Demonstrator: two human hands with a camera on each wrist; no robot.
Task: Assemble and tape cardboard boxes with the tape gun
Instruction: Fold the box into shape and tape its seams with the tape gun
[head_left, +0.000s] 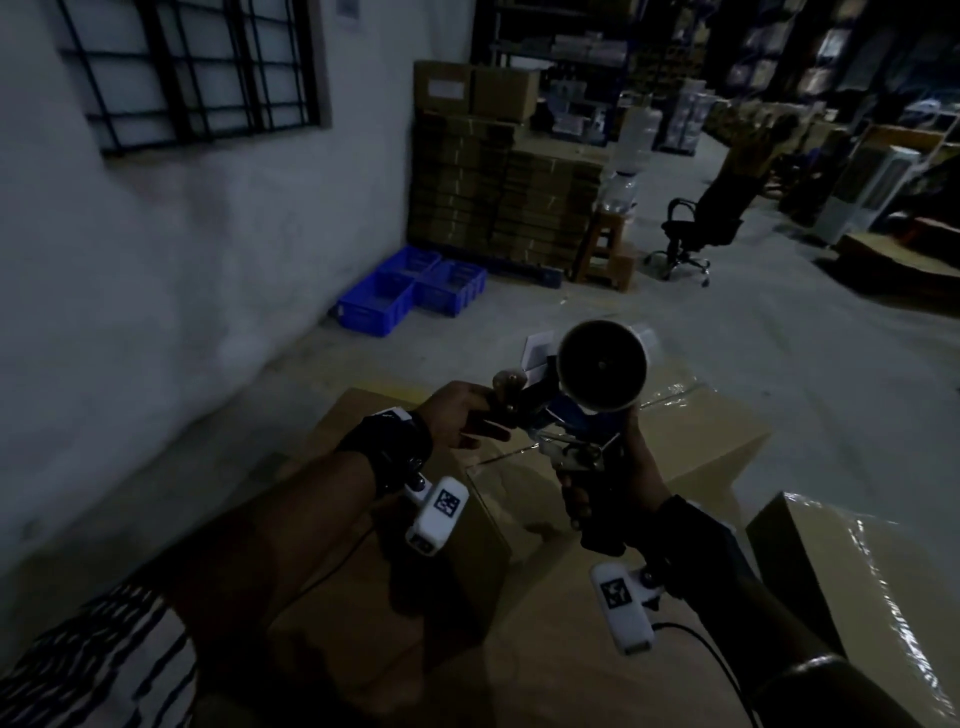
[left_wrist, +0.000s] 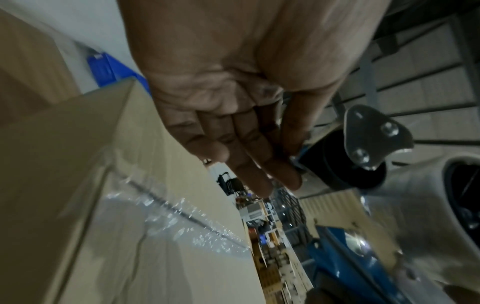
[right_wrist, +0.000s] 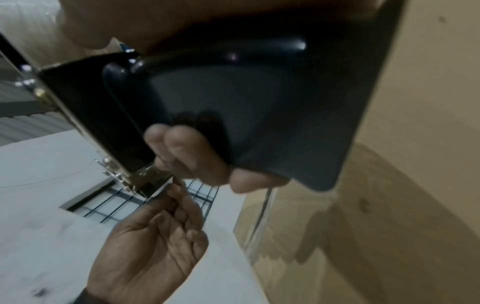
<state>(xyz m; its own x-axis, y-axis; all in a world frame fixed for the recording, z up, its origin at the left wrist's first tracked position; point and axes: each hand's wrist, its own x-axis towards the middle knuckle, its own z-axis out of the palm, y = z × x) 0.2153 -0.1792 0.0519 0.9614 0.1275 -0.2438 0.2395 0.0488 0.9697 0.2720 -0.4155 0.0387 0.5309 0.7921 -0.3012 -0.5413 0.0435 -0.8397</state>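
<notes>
From the head view, you are holding the tape gun (head_left: 587, 415) up over the cardboard boxes (head_left: 545, 571), your right hand (head_left: 613, 493) wrapping its black handle while your left hand (head_left: 457, 415) is reaching in at the front end by the roller, fingers fairly straight; whether they are pinching a tape end there I cannot tell. The box under the gun (head_left: 691, 447) is already showing a glossy strip along its top seam, and the box at your right (head_left: 857, 571) is wearing shiny tape too, so I judge at least two seams are done and you are now readying the tape end. Through the left wrist view, your left hand's fingers (left_wrist: 249, 162) are lying extended and close together, next to the gun's roller bracket (left_wrist: 374, 135), with a taped seam (left_wrist: 182, 218) running along the box below. Through the right wrist view, your right hand's fingertips (right_wrist: 179, 148) are curling around the dark handle (right_wrist: 246, 102), and your left hand (right_wrist: 153, 246) is touching the metal nose. How many boxes are waiting untaped is not showing.
</notes>
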